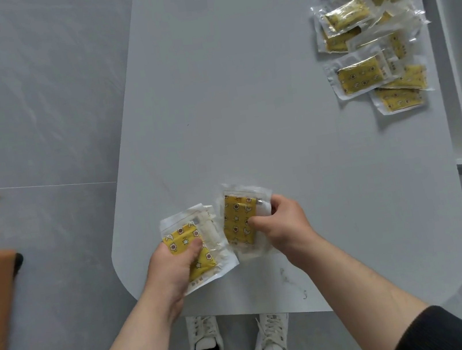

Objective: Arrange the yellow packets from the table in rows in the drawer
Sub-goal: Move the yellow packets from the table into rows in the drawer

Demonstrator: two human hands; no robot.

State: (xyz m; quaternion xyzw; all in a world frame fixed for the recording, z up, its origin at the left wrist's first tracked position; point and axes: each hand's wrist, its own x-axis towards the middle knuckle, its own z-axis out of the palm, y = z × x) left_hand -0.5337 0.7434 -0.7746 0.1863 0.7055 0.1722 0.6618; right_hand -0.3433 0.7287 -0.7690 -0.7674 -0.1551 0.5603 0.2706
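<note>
Pale grey table (pixel 239 82) fills most of the view, with its rounded end nearest the person. A white drawer (pixel 455 63) stands open along the table's right edge, though almost nothing of its inside shows. Just left of it, on the far right of the tabletop, lies a loose heap of yellow packets (pixel 359 75), overlapping at all angles and not yet sorted.

Both hands work over the near end of the table, well apart from that heap. The left hand (pixel 171 266) grips one packet (pixel 181 238), thumb pressed across its yellow face. The other fingers are hidden beneath it. Extra clear edges behind it suggest a thin stack rather than a single piece. The right hand (pixel 283 224) pinches a second packet (pixel 238 222), thumb on the face and fingers curled over its right edge.

The move to come probably depends on where the drawer lies. It is to the right and farther off, so the right hand is the nearer one. That hand's packet stands with its long axis running near to far, while the left one is tilted on a diagonal and would need squaring for a row.

Each packet is a clear, crinkly sleeve around a folded yellow pad printed with white stars, moons and brown-centred flowers.
</note>
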